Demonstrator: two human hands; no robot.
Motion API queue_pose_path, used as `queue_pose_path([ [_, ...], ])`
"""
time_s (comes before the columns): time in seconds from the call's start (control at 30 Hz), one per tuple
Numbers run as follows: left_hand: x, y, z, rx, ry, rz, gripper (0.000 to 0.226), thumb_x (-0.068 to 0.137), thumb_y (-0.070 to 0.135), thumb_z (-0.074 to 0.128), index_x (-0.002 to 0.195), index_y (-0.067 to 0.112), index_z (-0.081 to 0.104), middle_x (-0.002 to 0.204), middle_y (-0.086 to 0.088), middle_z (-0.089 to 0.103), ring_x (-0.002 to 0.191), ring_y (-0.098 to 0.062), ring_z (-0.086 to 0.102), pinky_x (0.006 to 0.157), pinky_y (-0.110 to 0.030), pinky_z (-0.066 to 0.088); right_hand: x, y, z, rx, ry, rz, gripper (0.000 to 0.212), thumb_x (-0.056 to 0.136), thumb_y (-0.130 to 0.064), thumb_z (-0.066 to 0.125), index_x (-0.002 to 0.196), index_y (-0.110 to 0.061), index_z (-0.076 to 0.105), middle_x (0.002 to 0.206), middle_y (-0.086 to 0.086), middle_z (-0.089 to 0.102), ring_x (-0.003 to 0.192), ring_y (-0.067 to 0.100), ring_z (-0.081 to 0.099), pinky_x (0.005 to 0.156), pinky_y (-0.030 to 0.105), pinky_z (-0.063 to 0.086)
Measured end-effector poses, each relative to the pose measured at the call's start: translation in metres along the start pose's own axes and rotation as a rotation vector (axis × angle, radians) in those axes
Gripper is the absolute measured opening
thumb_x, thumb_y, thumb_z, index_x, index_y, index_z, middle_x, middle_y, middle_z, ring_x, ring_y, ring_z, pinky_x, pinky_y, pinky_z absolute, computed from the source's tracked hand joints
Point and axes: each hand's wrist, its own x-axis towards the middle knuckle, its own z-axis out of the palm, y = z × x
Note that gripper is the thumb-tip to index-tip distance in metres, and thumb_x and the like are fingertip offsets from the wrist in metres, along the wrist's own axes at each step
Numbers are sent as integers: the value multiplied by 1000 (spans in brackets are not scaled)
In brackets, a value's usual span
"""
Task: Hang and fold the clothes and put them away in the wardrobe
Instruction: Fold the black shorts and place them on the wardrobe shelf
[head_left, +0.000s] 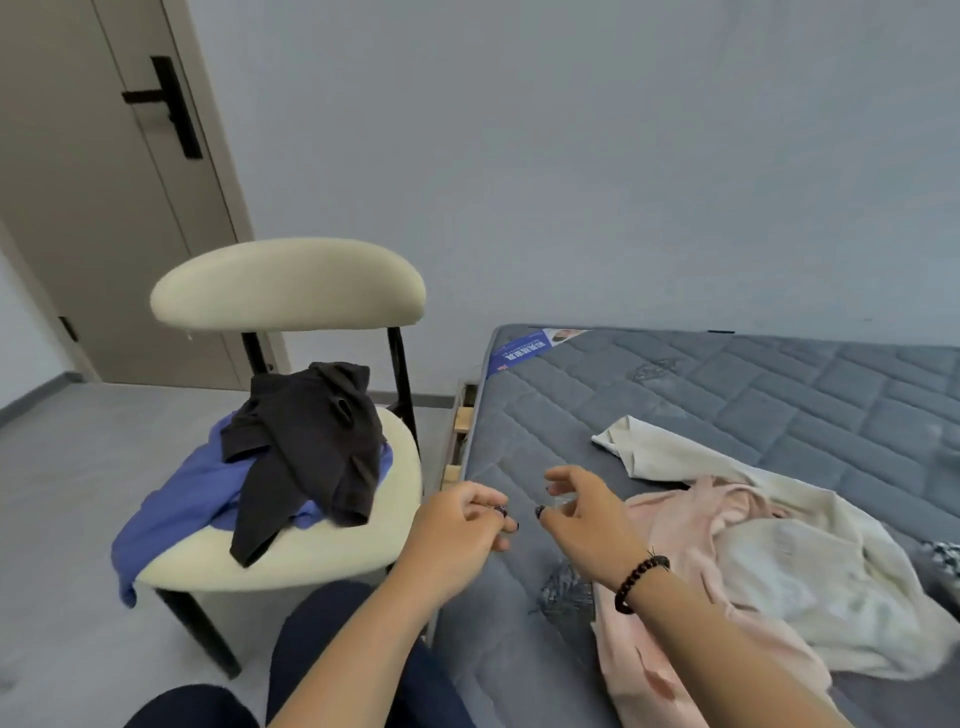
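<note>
Two garments (753, 561) on grey mattress (675, 395)

Both hands (457, 530) (584, 512) empty, loosely curled

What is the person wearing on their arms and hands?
Both forearms are bare, with no sleeves showing. The right hand has a bracelet of dark round beads around its wrist. The left hand wears nothing on its wrist. The nails on the fingers of both hands are painted a dark colour.
</note>
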Motion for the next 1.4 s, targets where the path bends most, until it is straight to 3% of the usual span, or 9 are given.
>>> queue_pose_path([
  [0.13, -5, 6, 40, 40, -68, 14, 19, 93, 10, 49, 101, 20, 63, 89, 5, 74, 72, -7, 70, 66, -18, 51, -18, 48, -32, -154, 88, 102, 62, 79, -32, 67, 133, -18, 41, 132, 5, 41, 123, 19, 43, 97, 23, 34],
  [0.33, 0, 8, 86, 45, -170, -23, 21, 91, 5, 49, 100, 16, 65, 85, 1, 75, 68, -10, 69, 63, -22, 49, -19, 131, -67, -561, 58, 551, 126, 54, -75, 67, 147, -34, -8, 154, 11, -21, 142, 44, -14, 105, 70, 15],
  [0.5, 15, 12, 108, 39, -204, -42, 22, 90, 0, 47, 94, 13, 66, 83, -2, 75, 62, -7, 66, 59, -22, 47, -9, 184, -68, -435, -113, 756, 151, 38, -88, 62, 144, -32, -28, 149, 16, -36, 138, 45, -26, 109, 69, 6],
  [0.7, 41, 4, 118, 18, -186, -104, 25, 90, -1, 47, 95, 12, 67, 81, -3, 75, 66, -12, 68, 62, -24, 49, 3, 189, -64, -588, -216, 642, 119, 67, -67, 63, 151, -14, -3, 154, 21, 0, 142, 40, 9, 114, 48, 17],
  [0.87, 52, 4, 128, -9, -214, -130, 24, 92, 0, 47, 95, 12, 67, 86, -4, 75, 64, -9, 68, 60, -20, 48, 10, 194, -53, -308, -121, 508, 84, 78, -33, 61, 147, -15, 16, 130, 6, 46, 115, 26, 50, 91, 33, 44],
  [1.0, 65, 6, 124, -28, -205, -138, 23, 93, -1, 47, 98, 10, 66, 84, -4, 75, 61, -7, 68, 58, -19, 47, 31, 178, -62, -205, 13, 403, 16, 76, -14, 55, 91, -18, 51, 85, -3, 54, 87, 21, 55, 67, 25, 43],
  [1.1, 77, 8, 113, -37, -188, -142, 21, 94, -1, 47, 99, 9, 66, 80, -3, 75, 61, -10, 68, 55, -19, 46, 73, 136, -95, -223, 160, 308, 26, 75, -11, 55, 65, -21, 33, 69, -6, 42, 66, 15, 45, 51, 22, 27],
  [1.3, 111, 26, 59, -89, -98, -125, 19, 94, -2, 49, 98, 6, 65, 79, -7, 75, 59, -12, 68, 51, -18, 44, 194, 15, -182, -339, 457, -112, 6, 82, -17, 53, 77, -15, 50, 124, 2, 49, 89, 27, 54, 67, 29, 34],
  [1.4, 134, 37, 25, -106, -44, -123, 19, 94, -2, 49, 100, 6, 66, 78, -6, 75, 63, -17, 68, 58, -25, 45, 247, -35, -204, -461, 614, -310, 14, 81, -11, 52, 92, -8, 59, 129, 6, 48, 99, 30, 53, 63, 31, 34],
])
